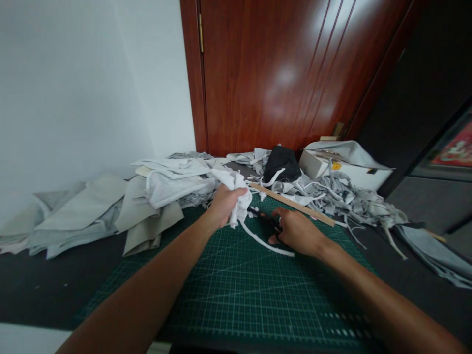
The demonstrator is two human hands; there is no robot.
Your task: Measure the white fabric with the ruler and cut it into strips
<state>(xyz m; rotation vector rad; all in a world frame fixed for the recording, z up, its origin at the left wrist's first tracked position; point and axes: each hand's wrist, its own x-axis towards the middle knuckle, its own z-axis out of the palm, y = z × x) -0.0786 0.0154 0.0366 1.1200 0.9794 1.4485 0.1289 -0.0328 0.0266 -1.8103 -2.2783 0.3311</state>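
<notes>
My left hand (pixel 223 204) is closed on a bunched white cloth (pixel 241 201) above the cutting mat. From the cloth's lower edge a white cord (pixel 263 243) curves to the right. Black scissors (pixel 266 220) are gripped in my right hand (pixel 295 231), their tips pointing left at the cloth. Whether the blades touch the cloth is too small to tell. Under both hands lies a green cutting mat (pixel 236 295) with a grid.
Fabric pieces (pixel 88 206) and folded white cloth (pixel 177 184) are piled at left. Behind my right hand lie a wooden ruler (pixel 295 204), a black cloth (pixel 282 164), tangled grey strips (pixel 354 199) and a white box (pixel 357 176). A wooden door (pixel 258 73) stands behind.
</notes>
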